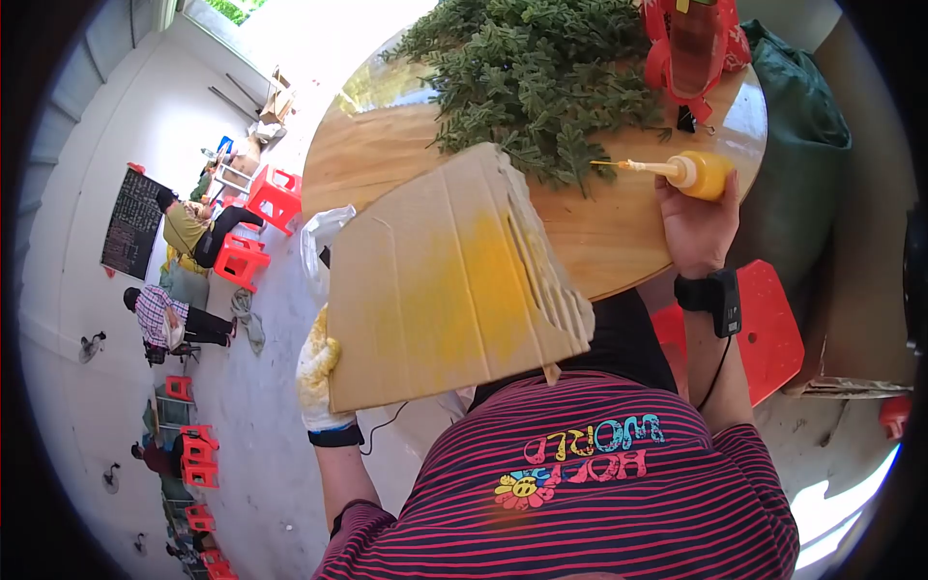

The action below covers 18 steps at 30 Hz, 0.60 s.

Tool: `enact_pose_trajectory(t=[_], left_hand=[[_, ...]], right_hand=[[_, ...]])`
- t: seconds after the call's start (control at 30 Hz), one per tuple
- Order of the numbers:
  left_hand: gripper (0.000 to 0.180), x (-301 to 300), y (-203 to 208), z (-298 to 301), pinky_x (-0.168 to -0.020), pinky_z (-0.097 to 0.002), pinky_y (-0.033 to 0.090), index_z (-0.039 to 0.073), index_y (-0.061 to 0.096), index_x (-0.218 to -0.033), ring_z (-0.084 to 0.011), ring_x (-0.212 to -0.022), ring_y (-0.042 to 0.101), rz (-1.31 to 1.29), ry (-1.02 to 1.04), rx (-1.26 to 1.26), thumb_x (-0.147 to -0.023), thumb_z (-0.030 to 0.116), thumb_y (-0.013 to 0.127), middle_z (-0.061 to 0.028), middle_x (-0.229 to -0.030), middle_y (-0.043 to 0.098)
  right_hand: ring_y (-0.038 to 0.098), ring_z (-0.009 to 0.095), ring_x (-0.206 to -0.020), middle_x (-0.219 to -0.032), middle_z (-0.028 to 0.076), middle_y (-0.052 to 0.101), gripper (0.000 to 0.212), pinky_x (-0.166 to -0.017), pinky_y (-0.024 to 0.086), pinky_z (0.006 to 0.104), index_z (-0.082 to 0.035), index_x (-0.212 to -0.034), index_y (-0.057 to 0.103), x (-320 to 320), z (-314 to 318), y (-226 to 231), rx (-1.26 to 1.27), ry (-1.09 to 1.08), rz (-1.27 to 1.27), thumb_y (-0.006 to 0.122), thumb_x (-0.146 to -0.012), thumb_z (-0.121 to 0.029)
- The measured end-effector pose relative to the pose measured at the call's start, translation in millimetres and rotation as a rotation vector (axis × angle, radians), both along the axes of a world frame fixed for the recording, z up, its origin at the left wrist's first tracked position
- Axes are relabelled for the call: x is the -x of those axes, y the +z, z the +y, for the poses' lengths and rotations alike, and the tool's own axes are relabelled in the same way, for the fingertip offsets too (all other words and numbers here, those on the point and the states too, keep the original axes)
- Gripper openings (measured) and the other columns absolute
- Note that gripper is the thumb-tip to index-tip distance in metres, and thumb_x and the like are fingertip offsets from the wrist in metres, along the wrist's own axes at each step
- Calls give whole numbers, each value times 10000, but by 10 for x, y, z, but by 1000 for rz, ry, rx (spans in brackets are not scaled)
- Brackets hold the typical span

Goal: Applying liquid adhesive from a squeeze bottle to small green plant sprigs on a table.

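Note:
My left hand (315,375), in a white work glove stained yellow, grips the left edge of a cardboard sheet (387,280); the sheet hides some of its fingers. Yellow colour is smeared across the middle and right of the sheet, and its right edge is torn with the corrugation showing. In my bare right hand (696,227) is a yellow squeeze bottle (709,175) with a long pale nozzle, held over the table and pointing left. The nozzle tip is near a heap of green artificial fir branches (536,82), beyond the cardboard.
The round wooden table (619,232) bears the branches and a red-framed object (691,53) at the far right. A white plastic bag (324,242) hangs by its left edge. A red stool (773,333) and green sack (797,126) stand right. Several people sit or stand at left.

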State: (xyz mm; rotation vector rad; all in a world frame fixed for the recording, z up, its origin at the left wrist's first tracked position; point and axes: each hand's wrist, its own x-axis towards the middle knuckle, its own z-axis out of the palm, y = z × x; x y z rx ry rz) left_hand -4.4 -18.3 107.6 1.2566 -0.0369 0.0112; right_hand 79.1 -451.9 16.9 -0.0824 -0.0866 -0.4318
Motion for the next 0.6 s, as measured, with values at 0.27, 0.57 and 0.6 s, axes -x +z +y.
enact_pose_trajectory(t=[0.27, 0.57, 0.6], left_hand=[[589, -72, -239, -320, -998, -330, 366, -43, 315, -1342, -229, -1186, 460, 182, -284, 55, -817, 50, 566, -141, -1315, 436], [581, -581, -510, -715, -993, -295, 357, -37, 271, -1366, -183, -1195, 436, 149, -279, -117, -836, -19, 509, -132, -1328, 415], [589, -637, -535, -736, -990, -292, 358, -30, 263, -1371, -182, -1190, 438, 132, -232, -168, -838, -15, 514, -132, -1329, 413]], right_hand=[[476, 311, -1050, -1129, 142, 532, 421, -954, 352, 479, -42, -1115, 493, 32, -43, -13, -40, -11, -58, 529, -877, -387], [479, 302, -1054, -1135, 134, 527, 426, -959, 359, 466, -49, -1111, 502, 475, -348, -108, 48, -114, -129, 531, -878, -405], [480, 301, -1055, -1134, 133, 527, 422, -958, 361, 464, -50, -1110, 502, 497, -350, -114, 53, -123, -109, 530, -880, -403]])
